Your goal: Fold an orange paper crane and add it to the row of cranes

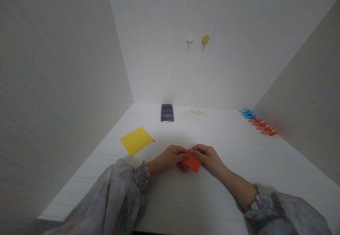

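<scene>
A small folded orange paper [192, 161] is held just above the white table [186, 199], between both my hands. My left hand [170, 158], with a ring on one finger, pinches the paper's left edge. My right hand [208, 157] pinches its upper right edge, fingers curled together. Both sleeves are pale grey with gathered cuffs.
A stack of yellow paper sheets [136, 140] lies to the left of my hands. A dark phone [167, 113] lies near the back wall. A row of folded blue pieces [247, 113] and orange pieces [263, 126] runs along the right wall. Two hooks [198, 40] hang on the back wall.
</scene>
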A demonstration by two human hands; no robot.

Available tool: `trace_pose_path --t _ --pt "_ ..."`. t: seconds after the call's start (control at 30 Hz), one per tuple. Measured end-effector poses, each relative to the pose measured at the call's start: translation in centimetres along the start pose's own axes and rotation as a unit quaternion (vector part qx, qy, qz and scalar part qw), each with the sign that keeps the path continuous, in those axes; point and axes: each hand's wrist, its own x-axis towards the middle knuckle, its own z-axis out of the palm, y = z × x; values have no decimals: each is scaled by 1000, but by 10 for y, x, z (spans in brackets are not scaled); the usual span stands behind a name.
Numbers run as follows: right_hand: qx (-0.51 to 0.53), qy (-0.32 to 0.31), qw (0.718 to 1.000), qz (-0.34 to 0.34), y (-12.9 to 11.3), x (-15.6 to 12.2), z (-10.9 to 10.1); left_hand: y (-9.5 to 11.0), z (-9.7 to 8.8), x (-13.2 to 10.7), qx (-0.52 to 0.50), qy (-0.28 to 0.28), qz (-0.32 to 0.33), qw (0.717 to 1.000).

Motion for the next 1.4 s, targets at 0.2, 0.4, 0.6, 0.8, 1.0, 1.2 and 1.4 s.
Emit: trace_pose_path --t 0.2,0.4,0.6,0.8,1.0,1.2,1.4 --pt "18 47 999 -12 -2 -1 -1 2 -2 -1 -42 54 -4 998" --pt "43 83 995 -38 5 1 -5 1 -4 0 -53 78 -8 995" --pt "32 105 992 -66 -2 -1 -4 2 -4 -1 -52 103 1 993" --pt "18 114 991 -72 -7 -3 -3 4 -3 -3 -49 105 15 993" --pt "9 114 990 -77 -6 -2 -3 7 0 -4 -47 104 18 993" --pt "18 117 989 -84 -6 -3 -3 5 -1 -4 -57 97 24 993" --pt "11 121 990 -78 -7 -4 -2 5 0 -3 -62 100 25 993"
